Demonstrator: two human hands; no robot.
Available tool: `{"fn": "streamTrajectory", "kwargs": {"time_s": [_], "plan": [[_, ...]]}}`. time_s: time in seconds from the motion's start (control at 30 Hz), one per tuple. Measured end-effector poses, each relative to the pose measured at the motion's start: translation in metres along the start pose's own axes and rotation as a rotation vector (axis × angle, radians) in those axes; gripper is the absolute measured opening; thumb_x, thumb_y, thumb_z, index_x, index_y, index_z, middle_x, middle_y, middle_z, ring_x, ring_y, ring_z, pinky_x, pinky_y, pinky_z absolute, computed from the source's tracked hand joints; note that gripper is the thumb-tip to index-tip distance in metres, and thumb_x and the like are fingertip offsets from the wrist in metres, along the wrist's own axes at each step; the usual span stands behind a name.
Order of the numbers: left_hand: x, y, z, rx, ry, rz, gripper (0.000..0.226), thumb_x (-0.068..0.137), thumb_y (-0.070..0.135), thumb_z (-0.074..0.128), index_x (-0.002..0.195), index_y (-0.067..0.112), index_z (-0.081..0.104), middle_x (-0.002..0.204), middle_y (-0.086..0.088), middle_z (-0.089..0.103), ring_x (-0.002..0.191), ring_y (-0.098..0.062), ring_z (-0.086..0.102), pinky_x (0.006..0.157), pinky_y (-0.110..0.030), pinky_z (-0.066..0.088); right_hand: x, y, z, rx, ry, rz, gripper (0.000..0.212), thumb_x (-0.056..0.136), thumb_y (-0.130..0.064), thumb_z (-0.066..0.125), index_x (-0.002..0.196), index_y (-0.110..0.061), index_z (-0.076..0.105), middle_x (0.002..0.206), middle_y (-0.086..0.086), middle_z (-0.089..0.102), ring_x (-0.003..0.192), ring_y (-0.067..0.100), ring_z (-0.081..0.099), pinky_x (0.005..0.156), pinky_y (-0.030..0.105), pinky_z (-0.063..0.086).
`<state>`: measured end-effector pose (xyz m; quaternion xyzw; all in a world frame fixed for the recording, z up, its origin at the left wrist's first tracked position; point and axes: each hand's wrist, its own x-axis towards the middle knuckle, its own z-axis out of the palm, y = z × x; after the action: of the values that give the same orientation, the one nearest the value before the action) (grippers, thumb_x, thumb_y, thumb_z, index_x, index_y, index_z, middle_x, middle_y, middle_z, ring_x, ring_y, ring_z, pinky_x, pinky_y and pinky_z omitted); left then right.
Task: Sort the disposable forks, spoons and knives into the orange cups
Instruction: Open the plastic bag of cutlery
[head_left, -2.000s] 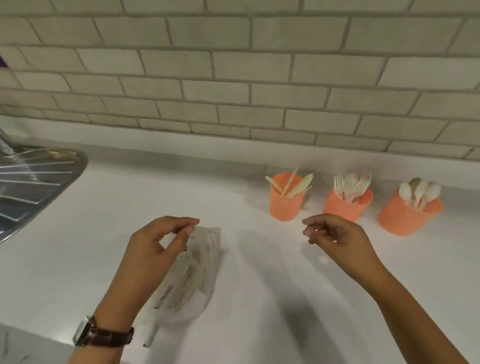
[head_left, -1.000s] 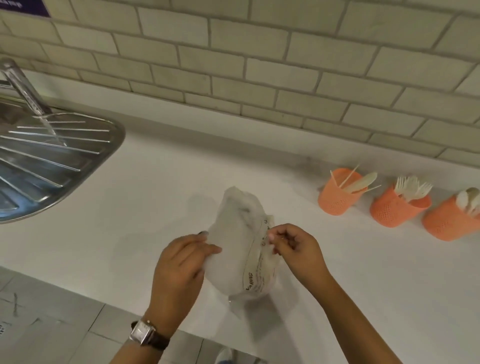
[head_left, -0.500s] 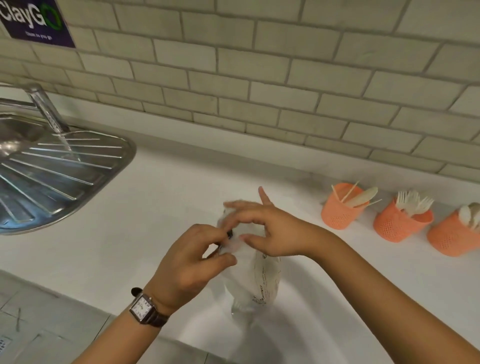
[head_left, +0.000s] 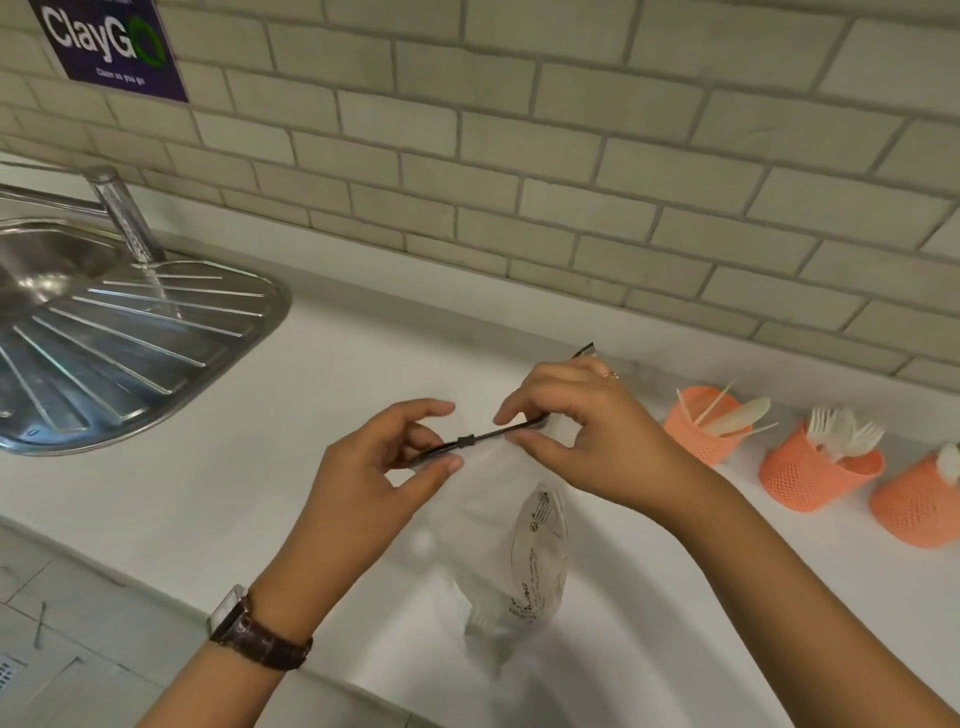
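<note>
Three orange mesh cups stand in a row at the right on the white counter: one with knives (head_left: 704, 431), one with forks (head_left: 813, 475), one with spoons (head_left: 919, 506) cut off by the frame edge. A clear plastic bag (head_left: 519, 540) hangs over the counter between my hands. A thin black tie (head_left: 467, 439) is stretched across the bag's top. My left hand (head_left: 384, 467) pinches the tie's left end. My right hand (head_left: 587, 431) pinches its right end, and the tie's tip sticks out behind that hand.
A steel sink with ribbed drainboard (head_left: 119, 343) and tap (head_left: 124, 213) lies at the left. A tiled wall runs along the back, with a purple sign (head_left: 109, 47) on it. The counter's front edge (head_left: 156, 577) drops to a tiled floor at the lower left.
The view has swung left and the cups have slid to the right edge. My hands have lifted the bag off the counter, met at its top and pulled a black tie taut.
</note>
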<state>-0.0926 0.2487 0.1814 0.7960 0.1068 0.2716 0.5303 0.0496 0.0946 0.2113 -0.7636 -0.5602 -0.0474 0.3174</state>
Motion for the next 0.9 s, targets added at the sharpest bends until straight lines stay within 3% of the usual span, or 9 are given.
{"fn": "streamTrajectory", "kwargs": {"time_s": [0.1,0.2,0.3,0.4,0.47,0.6,0.67,0.73,0.9], "plan": [[0.001,0.013,0.001,-0.049,0.016,-0.018,0.058,0.070,0.007,0.077,0.114,0.037,0.055,0.073,0.003,0.070,0.070,-0.006,0.064,0.074,-0.009,0.047,0.001,-0.010,0.004,0.167,-0.015,0.004,0.021,0.080,-0.038,0.069,0.101,-0.032,0.069,0.086,-0.019,0.055,0.084,0.005,0.058,0.090,0.036,0.040],[-0.002,0.023,0.002,-0.052,0.011,-0.010,0.063,0.068,0.009,0.078,0.117,0.040,0.053,0.070,0.004,0.070,0.069,-0.005,0.065,0.074,-0.006,0.046,0.003,-0.017,0.012,0.251,0.039,-0.030,0.017,0.080,-0.034,0.070,0.095,-0.027,0.074,0.085,-0.016,0.061,0.081,0.006,0.061,0.085,0.046,0.045],[0.000,0.027,0.002,-0.052,0.041,0.002,0.059,0.066,0.008,0.078,0.111,0.041,0.058,0.067,0.003,0.069,0.065,-0.005,0.064,0.072,-0.006,0.046,0.006,-0.012,0.011,0.283,0.047,-0.023,0.014,0.079,-0.030,0.070,0.086,-0.019,0.075,0.082,-0.020,0.062,0.078,0.004,0.063,0.086,0.041,0.044],[0.005,0.022,-0.011,-0.039,0.125,0.021,0.053,0.066,0.005,0.078,0.107,0.036,0.065,0.069,-0.004,0.068,0.062,-0.005,0.061,0.070,-0.008,0.047,0.009,0.015,0.004,0.170,0.072,0.039,0.019,0.080,-0.032,0.067,0.082,-0.015,0.074,0.083,-0.017,0.064,0.082,0.000,0.062,0.090,0.033,0.041],[0.009,0.017,-0.022,-0.060,0.166,0.019,0.044,0.067,0.005,0.077,0.096,0.037,0.070,0.069,-0.006,0.068,0.063,-0.008,0.062,0.070,-0.013,0.049,0.008,0.042,-0.005,0.087,0.113,0.111,0.016,0.079,-0.029,0.068,0.081,-0.013,0.073,0.085,-0.012,0.066,0.083,0.003,0.062,0.092,0.041,0.044],[0.013,0.013,-0.028,0.075,0.170,0.056,0.032,0.069,0.006,0.077,0.076,0.036,0.073,0.079,0.017,0.072,0.071,-0.003,0.065,0.072,-0.007,0.047,0.001,0.080,-0.027,-0.032,0.147,0.237,0.012,0.080,-0.029,0.067,0.084,-0.019,0.071,0.087,-0.015,0.066,0.085,-0.004,0.059,0.096,0.054,0.041],[0.014,0.015,-0.032,0.168,0.160,0.101,0.032,0.070,0.005,0.076,0.077,0.036,0.073,0.084,0.020,0.071,0.074,-0.002,0.065,0.073,-0.006,0.046,-0.001,0.084,-0.036,-0.026,0.167,0.282,0.003,0.083,-0.020,0.069,0.085,-0.018,0.071,0.087,-0.009,0.069,0.087,0.011,0.063,0.093,0.041,0.046],[0.013,0.016,-0.038,0.266,0.120,0.172,0.033,0.073,0.001,0.074,0.082,0.033,0.072,0.089,0.021,0.069,0.078,0.000,0.065,0.075,-0.006,0.046,-0.006,0.083,-0.043,-0.005,0.178,0.322,0.005,0.084,-0.015,0.068,0.086,-0.019,0.071,0.087,-0.005,0.070,0.087,0.014,0.063,0.083,0.026,0.047],[0.012,0.021,-0.042,0.319,0.059,0.310,0.028,0.075,0.005,0.066,0.090,0.029,0.069,0.096,0.026,0.066,0.081,0.004,0.065,0.079,-0.008,0.048,-0.016,0.081,-0.052,0.028,0.223,0.389,0.014,0.085,-0.017,0.067,0.084,-0.031,0.068,0.080,-0.032,0.066,0.079,-0.010,0.058,0.074,0.005,0.040]]}}
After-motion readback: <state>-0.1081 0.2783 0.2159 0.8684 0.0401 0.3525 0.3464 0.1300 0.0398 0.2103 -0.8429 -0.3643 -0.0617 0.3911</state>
